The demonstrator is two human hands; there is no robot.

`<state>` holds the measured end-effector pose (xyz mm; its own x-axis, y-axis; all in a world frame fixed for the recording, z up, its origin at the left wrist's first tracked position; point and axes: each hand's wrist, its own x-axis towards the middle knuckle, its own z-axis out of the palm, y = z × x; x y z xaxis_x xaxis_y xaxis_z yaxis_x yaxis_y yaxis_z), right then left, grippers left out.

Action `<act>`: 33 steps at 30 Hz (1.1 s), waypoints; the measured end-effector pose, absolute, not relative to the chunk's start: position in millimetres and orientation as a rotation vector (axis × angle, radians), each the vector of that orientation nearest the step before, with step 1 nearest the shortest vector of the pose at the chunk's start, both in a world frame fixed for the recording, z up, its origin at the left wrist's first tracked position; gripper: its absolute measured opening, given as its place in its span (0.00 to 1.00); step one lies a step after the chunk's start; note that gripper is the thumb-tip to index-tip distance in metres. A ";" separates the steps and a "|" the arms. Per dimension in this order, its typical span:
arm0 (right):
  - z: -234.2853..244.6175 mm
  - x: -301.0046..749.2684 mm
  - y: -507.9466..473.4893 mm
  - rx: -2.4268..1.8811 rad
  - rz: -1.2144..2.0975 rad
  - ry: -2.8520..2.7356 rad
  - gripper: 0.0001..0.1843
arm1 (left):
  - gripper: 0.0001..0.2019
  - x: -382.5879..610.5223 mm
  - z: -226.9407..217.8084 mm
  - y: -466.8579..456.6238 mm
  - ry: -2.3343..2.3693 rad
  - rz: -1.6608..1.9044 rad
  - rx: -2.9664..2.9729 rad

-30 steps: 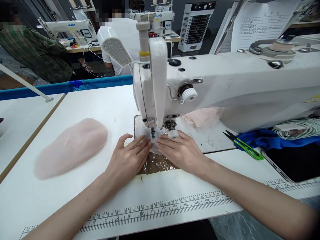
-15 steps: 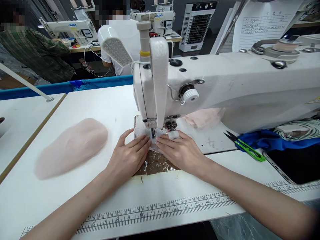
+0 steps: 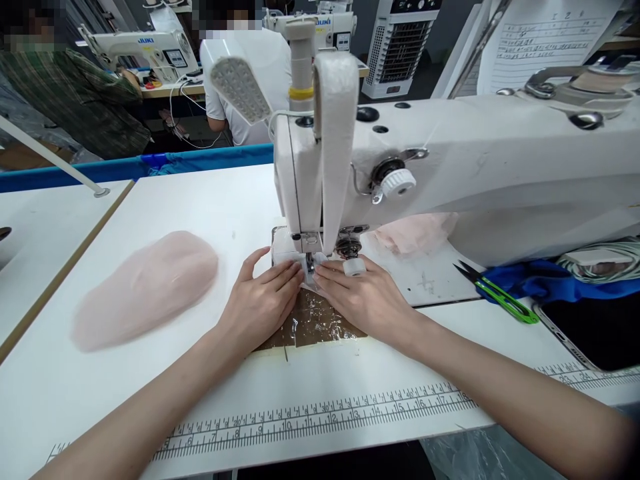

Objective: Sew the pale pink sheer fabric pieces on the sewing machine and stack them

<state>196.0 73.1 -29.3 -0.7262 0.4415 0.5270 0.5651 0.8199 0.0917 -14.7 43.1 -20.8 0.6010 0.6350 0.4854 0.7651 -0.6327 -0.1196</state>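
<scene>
A white sewing machine (image 3: 300, 180) stands in front of me, its presser foot (image 3: 309, 262) low over a small sheer whitish fabric piece (image 3: 311, 283). My left hand (image 3: 265, 293) lies flat on the left of the foot, fingertips on the fabric and thumb apart. From the right, my right hand (image 3: 363, 293) rests with fingers stretched out on the same fabric, partly behind the machine's white knob (image 3: 354, 267). Most of the fabric is hidden by the hands and the foot. Beneath the wrists shows a brown, clear-taped patch (image 3: 320, 320) of the table.
A sheer pink oval piece (image 3: 150, 287) lies on the left. Pink fabric (image 3: 413, 233) sits under the machine arm. Green-handled thread snips (image 3: 500, 293), a blue cloth (image 3: 537, 280) and a phone (image 3: 595, 327) are at the right. A printed ruler (image 3: 320, 423) runs along the front edge. Two people work beyond.
The view has shifted slightly, so the machine appears a little further right and higher. Both hands stay flat beside the presser foot, with hardly any movement against the fabric.
</scene>
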 end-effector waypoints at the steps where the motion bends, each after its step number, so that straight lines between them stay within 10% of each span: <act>1: -29.0 195.9 73.2 -0.752 -0.336 -2.510 0.12 | 0.12 -14.5 -20.9 43.8 -1.133 -0.582 -2.512; 33: -20.4 198.2 69.4 -0.767 -0.255 -2.450 0.12 | 0.08 -9.8 -9.9 33.6 -1.107 -0.613 -2.485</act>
<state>198.2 69.4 -20.4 -0.6829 0.4688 0.5603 0.5743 0.8185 0.0150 -9.8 33.6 -9.9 0.6007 0.6099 0.5170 0.7617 -0.6330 -0.1383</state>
